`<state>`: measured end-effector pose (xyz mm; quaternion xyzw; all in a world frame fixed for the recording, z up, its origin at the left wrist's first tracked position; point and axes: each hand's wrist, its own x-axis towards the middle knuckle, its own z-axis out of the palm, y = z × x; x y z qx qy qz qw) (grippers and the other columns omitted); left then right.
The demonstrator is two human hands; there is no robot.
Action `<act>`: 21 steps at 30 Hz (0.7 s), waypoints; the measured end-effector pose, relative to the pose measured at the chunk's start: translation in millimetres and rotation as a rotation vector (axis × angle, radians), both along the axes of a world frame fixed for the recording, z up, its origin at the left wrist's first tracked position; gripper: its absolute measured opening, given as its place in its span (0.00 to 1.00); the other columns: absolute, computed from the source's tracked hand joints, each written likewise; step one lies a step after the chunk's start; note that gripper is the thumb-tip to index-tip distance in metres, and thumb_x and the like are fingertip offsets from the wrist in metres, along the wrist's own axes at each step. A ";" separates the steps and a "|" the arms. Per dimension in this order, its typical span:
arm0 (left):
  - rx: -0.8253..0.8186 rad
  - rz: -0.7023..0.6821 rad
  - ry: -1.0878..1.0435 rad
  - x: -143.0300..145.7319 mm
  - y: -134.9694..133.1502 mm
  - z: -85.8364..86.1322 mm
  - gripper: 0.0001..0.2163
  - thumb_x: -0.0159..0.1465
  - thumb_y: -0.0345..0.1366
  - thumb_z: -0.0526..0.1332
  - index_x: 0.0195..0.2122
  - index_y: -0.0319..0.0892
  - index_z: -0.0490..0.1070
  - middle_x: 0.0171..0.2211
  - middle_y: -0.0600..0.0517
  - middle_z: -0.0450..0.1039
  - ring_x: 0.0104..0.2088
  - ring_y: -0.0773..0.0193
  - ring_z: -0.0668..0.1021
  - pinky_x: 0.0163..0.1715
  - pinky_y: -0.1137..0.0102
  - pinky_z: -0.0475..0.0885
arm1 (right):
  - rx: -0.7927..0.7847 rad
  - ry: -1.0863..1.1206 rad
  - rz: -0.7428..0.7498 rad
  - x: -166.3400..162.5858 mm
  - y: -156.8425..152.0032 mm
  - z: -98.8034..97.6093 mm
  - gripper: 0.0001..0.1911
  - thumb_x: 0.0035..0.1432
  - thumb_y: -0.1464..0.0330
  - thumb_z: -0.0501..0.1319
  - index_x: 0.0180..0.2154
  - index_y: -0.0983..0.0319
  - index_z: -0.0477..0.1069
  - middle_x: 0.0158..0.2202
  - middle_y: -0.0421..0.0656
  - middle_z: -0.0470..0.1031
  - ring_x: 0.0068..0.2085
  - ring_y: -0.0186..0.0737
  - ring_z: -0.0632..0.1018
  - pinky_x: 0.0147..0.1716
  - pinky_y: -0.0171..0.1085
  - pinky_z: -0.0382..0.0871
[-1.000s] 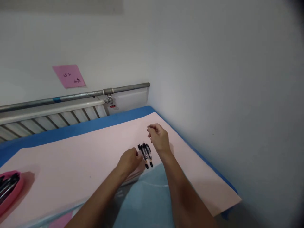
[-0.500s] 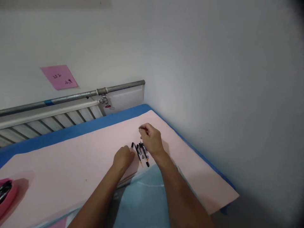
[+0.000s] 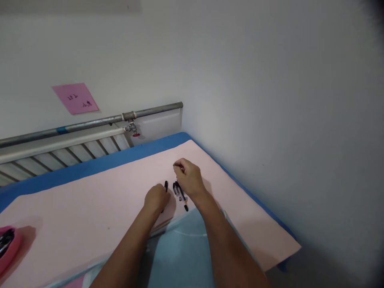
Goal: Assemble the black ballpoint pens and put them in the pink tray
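Note:
A few black pens (image 3: pixel 181 193) lie side by side on the pale pink sheet (image 3: pixel 90 208) that covers the blue table. My left hand (image 3: pixel 156 198) is closed round one black pen (image 3: pixel 166 185), whose capped end sticks up past my fingers, just left of the row. My right hand (image 3: pixel 187 180) hovers over the row with its fingertips pinched together; I cannot make out anything between them. Both forearms reach in from the bottom of the view.
A pink case (image 3: pixel 7 246) holding dark pens sits at the left edge. A radiator (image 3: pixel 60 154) and metal pipe (image 3: pixel 90 124) run behind the blue table edge (image 3: pixel 90 166). A pink note (image 3: pixel 75 98) hangs on the wall. White wall closes the right side.
My left hand has picked one pen out of the row and drawn it a little leftward. My right hand drifted left over the remaining pens. The view shifted so the pink case slid further out.

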<state>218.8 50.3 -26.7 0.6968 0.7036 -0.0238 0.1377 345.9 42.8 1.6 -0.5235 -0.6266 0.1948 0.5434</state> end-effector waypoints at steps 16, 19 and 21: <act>-0.007 0.135 -0.475 -63.9 -21.1 5.3 0.08 0.52 0.39 0.51 0.21 0.42 0.62 0.15 0.53 0.66 0.19 0.64 0.73 0.22 0.70 0.68 | -0.096 0.000 0.096 -12.2 -3.3 0.1 0.07 0.51 0.72 0.53 0.26 0.61 0.68 0.24 0.38 0.71 0.27 0.33 0.71 0.28 0.32 0.62; 0.036 0.174 -0.704 -73.3 -28.5 13.4 0.08 0.54 0.40 0.48 0.21 0.43 0.57 0.14 0.59 0.58 0.15 0.70 0.67 0.19 0.75 0.65 | -0.312 0.148 0.321 -33.3 -9.8 -4.4 0.06 0.51 0.70 0.54 0.25 0.61 0.68 0.22 0.37 0.70 0.21 0.30 0.70 0.21 0.29 0.61; 0.075 0.202 -0.927 -74.2 -32.9 13.6 0.08 0.52 0.40 0.52 0.20 0.43 0.57 0.13 0.61 0.57 0.14 0.72 0.65 0.17 0.76 0.63 | -0.436 0.209 0.454 -49.3 -15.2 -9.2 0.06 0.51 0.68 0.55 0.26 0.62 0.68 0.21 0.37 0.70 0.18 0.29 0.70 0.16 0.28 0.59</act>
